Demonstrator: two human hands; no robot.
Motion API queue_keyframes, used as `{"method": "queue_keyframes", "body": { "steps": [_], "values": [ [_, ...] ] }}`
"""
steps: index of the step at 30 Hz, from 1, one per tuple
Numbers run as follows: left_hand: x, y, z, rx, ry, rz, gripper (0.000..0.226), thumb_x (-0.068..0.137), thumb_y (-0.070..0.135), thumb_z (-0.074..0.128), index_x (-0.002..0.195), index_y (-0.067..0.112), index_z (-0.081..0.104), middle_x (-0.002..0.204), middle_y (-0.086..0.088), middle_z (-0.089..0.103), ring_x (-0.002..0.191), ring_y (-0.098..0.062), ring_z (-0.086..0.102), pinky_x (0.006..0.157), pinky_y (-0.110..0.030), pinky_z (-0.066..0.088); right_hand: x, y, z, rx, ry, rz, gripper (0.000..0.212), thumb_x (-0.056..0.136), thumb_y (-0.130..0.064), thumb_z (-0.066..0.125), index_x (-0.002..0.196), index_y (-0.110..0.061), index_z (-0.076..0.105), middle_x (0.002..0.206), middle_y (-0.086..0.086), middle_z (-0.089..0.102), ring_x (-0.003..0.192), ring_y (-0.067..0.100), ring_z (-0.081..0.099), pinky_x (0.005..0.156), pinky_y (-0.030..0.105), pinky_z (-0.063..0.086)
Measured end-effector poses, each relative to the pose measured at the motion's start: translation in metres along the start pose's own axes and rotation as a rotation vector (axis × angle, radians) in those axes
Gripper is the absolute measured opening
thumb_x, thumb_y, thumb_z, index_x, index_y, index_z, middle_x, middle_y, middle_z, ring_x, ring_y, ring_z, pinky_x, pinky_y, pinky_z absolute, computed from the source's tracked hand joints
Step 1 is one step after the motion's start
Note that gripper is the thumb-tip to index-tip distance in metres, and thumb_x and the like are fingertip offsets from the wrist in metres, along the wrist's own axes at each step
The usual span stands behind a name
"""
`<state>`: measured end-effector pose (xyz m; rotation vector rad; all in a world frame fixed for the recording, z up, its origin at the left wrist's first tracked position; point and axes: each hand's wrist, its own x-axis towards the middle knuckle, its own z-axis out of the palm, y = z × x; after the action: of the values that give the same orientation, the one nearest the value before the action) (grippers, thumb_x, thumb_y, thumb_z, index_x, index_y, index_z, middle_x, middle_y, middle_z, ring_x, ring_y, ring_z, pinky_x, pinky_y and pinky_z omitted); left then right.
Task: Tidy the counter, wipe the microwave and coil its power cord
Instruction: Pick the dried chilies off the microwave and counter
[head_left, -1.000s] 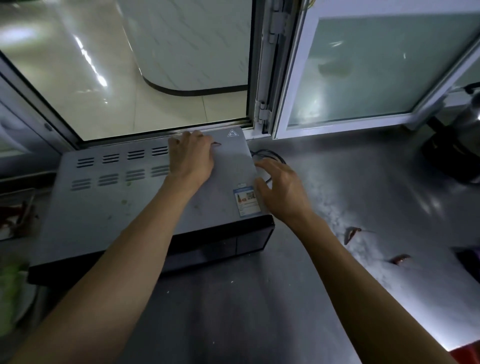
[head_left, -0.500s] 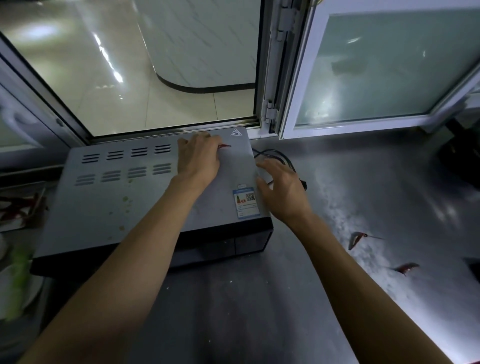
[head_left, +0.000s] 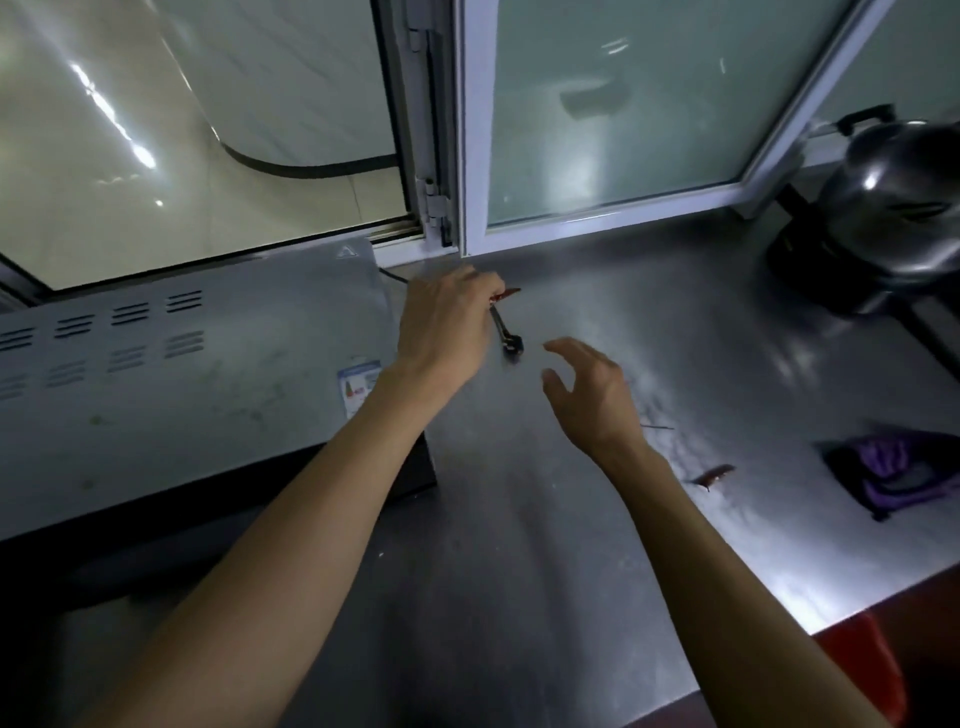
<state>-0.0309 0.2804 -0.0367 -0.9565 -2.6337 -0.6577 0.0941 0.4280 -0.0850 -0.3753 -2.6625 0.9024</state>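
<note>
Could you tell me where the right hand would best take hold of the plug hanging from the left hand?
Probably by the plug body itself, coming from its right side. It dangles on the power cord pinched in the left hand, which also holds a red chili. The right hand is open, just right of it.

A steel kettle (head_left: 893, 208) on a dark base stands at two o'clock by the frosted window (head_left: 623, 114); something red (head_left: 862, 670) at five.

Your microwave (head_left: 208, 384) sits left on the surface (head_left: 519, 571); the kettle (head_left: 893, 218) stands far right, the cloth (head_left: 893, 473) before it.
</note>
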Motion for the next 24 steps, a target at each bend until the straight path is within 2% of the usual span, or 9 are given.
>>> {"method": "queue_keyframes", "body": {
  "steps": [3, 7, 11, 13, 18, 21, 24],
  "values": [
    [-0.001, 0.033, 0.030, -0.010, -0.055, 0.030, 0.023, 0.088, 0.003, 0.064, 0.105, 0.017, 0.073, 0.094, -0.002, 0.069, 0.086, -0.026, 0.064, 0.074, -0.046, 0.053, -0.016, 0.043, -0.012, -0.026, -0.017, 0.104, 0.032, 0.095, -0.017, 0.062, 0.126, -0.010, 0.064, 0.130, 0.007, 0.064, 0.118, 0.028, 0.059, 0.096, 0.034, 0.048],
    [-0.014, 0.069, 0.080, -0.028, -0.143, 0.046, 0.022, 0.091, 0.005, 0.063, 0.106, 0.017, 0.072, 0.098, -0.001, 0.070, 0.089, -0.026, 0.064, 0.077, -0.048, 0.053, -0.035, 0.097, -0.018, -0.027, -0.062, 0.230, 0.033, 0.094, -0.014, 0.061, 0.126, -0.010, 0.064, 0.130, 0.009, 0.064, 0.109, 0.030, 0.063, 0.093, 0.039, 0.053],
    [-0.038, 0.090, 0.127, -0.018, -0.253, 0.001, 0.023, 0.091, 0.008, 0.062, 0.107, 0.022, 0.070, 0.101, 0.003, 0.069, 0.094, -0.024, 0.065, 0.078, -0.045, 0.051, -0.053, 0.146, -0.011, -0.035, -0.117, 0.342, 0.028, 0.092, -0.013, 0.060, 0.118, -0.012, 0.068, 0.126, 0.007, 0.065, 0.109, 0.028, 0.063, 0.091, 0.038, 0.052],
    [-0.048, 0.096, 0.145, -0.012, -0.300, -0.015, 0.023, 0.091, 0.008, 0.062, 0.108, 0.021, 0.069, 0.102, 0.002, 0.070, 0.095, -0.024, 0.065, 0.078, -0.045, 0.051, -0.058, 0.164, -0.006, -0.035, -0.163, 0.368, 0.023, 0.090, -0.013, 0.059, 0.111, -0.014, 0.069, 0.123, 0.006, 0.065, 0.105, 0.030, 0.063, 0.087, 0.040, 0.053],
    [-0.063, 0.098, 0.183, 0.003, -0.391, -0.068, 0.023, 0.091, 0.007, 0.060, 0.109, 0.020, 0.067, 0.101, 0.000, 0.069, 0.093, -0.028, 0.065, 0.075, -0.046, 0.051, -0.060, 0.196, 0.018, -0.021, -0.176, 0.372, 0.026, 0.084, -0.007, 0.055, 0.108, -0.010, 0.065, 0.110, 0.015, 0.065, 0.096, 0.040, 0.061, 0.076, 0.051, 0.055],
    [-0.070, 0.099, 0.199, 0.011, -0.430, -0.108, 0.024, 0.090, 0.007, 0.059, 0.108, 0.021, 0.067, 0.101, -0.001, 0.068, 0.094, -0.029, 0.064, 0.076, -0.045, 0.050, -0.056, 0.207, 0.032, -0.042, -0.176, 0.376, 0.014, 0.082, -0.009, 0.051, 0.092, -0.010, 0.061, 0.094, 0.011, 0.064, 0.085, 0.037, 0.059, 0.068, 0.049, 0.053],
    [-0.075, 0.098, 0.212, 0.004, -0.465, -0.150, 0.026, 0.088, 0.007, 0.058, 0.109, 0.021, 0.066, 0.101, -0.002, 0.068, 0.095, -0.031, 0.063, 0.077, -0.047, 0.050, -0.051, 0.210, 0.041, -0.085, -0.154, 0.360, 0.007, 0.082, -0.011, 0.053, 0.087, -0.009, 0.059, 0.093, 0.009, 0.063, 0.085, 0.035, 0.057, 0.069, 0.048, 0.052]
  ]
}}
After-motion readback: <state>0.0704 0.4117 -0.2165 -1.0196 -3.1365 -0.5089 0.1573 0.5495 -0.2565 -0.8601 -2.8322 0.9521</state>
